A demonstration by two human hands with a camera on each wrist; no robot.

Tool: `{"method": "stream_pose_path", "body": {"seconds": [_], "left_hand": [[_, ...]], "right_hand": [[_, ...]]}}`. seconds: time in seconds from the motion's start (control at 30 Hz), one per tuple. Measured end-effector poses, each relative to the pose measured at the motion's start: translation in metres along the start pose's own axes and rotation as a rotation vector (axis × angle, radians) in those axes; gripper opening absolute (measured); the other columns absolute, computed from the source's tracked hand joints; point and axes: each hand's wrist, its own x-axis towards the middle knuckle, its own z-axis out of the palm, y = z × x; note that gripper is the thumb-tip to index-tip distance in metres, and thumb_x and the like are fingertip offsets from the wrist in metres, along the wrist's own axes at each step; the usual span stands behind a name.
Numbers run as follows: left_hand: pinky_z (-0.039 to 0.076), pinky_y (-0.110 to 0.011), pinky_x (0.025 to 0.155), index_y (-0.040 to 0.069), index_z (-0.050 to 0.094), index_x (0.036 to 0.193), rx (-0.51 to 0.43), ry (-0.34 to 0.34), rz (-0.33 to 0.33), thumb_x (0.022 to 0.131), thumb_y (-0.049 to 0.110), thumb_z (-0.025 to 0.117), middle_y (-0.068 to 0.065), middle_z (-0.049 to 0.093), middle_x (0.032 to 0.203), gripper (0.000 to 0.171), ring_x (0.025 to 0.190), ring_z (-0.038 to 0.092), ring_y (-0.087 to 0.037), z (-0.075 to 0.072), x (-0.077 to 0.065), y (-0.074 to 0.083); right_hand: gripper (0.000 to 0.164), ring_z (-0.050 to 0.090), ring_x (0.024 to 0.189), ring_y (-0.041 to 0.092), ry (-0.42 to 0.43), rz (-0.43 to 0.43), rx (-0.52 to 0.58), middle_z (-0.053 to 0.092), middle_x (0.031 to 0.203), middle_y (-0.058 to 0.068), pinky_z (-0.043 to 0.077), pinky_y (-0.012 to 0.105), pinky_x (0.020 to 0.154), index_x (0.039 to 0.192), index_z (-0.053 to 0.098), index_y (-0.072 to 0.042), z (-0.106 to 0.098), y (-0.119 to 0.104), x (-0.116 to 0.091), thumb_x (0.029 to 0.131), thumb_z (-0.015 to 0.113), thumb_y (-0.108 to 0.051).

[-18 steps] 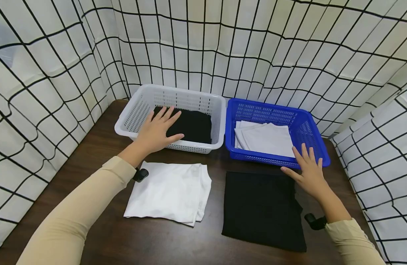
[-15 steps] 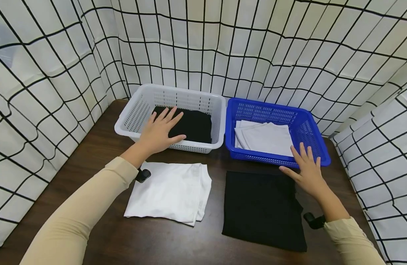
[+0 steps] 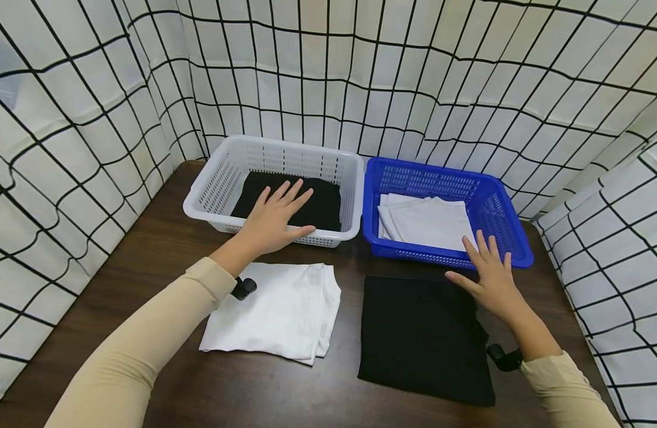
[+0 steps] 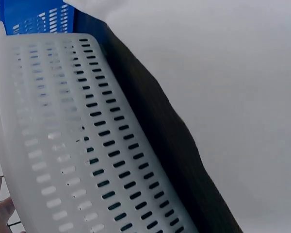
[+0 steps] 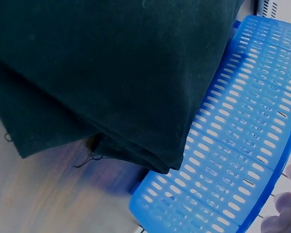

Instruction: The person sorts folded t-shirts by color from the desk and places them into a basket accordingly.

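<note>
With fingers spread, my left hand point(image 3: 269, 224) hovers over the front rim of a white plastic basket point(image 3: 221, 156), holding nothing. Folded black cloth point(image 3: 323, 202) lies inside that basket. My right hand point(image 3: 494, 282), also spread and bare, is above the front right of a blue basket point(image 3: 505, 214), which has folded white cloth point(image 3: 432, 223) in it. On the table in front of the white basket is a folded white cloth point(image 3: 274, 315), partly under my left wrist. A folded black cloth point(image 3: 421, 339) lies before the blue basket, just left of my right wrist.
The two baskets stand side by side at the back of the dark wooden table point(image 3: 237, 392). White sheeting behind black wire grid point(image 3: 312, 77) rises around the back and sides. Each wrist wears a small black camera point(image 3: 245, 288).
My left hand has moved to the right and slightly down along the white basket's front. The right hand has shifted slightly left. The cloths and baskets have stayed in place.
</note>
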Motion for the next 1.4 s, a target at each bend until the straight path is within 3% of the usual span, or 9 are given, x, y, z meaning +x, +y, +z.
{"method": "stream_pose_path", "body": {"seconds": [0.4,0.7,1.4], "left_hand": [[0.001,-0.056,0.126,0.025,0.019,0.160,0.005,0.003,0.083,0.095,0.061,0.052,-0.004,0.011,0.169,0.081,0.157,0.010,-0.028,0.007,-0.006,0.022],[0.006,-0.054,0.127,0.025,0.022,0.159,-0.022,0.008,0.179,0.095,0.060,0.054,-0.003,0.015,0.168,0.080,0.156,0.012,-0.027,0.016,-0.007,0.040],[0.013,-0.054,0.126,0.024,0.028,0.158,-0.032,0.003,0.300,0.095,0.057,0.056,-0.003,0.022,0.166,0.076,0.155,0.020,-0.025,0.030,-0.018,0.067]], "right_hand": [[0.091,-0.007,0.151,0.049,0.007,-0.049,-0.019,0.001,0.164,0.028,-0.005,0.077,0.113,0.160,0.013,-0.010,0.000,-0.005,-0.012,0.094,0.059,-0.054],[0.092,-0.009,0.152,0.046,-0.015,-0.039,0.016,0.000,0.165,0.026,-0.009,0.073,0.116,0.160,0.012,-0.011,0.001,-0.008,-0.021,0.094,0.060,-0.053],[0.092,-0.009,0.152,0.046,-0.032,-0.030,0.064,0.001,0.165,0.028,-0.011,0.068,0.118,0.160,0.014,-0.007,0.008,-0.011,-0.037,0.094,0.063,-0.049]]}}
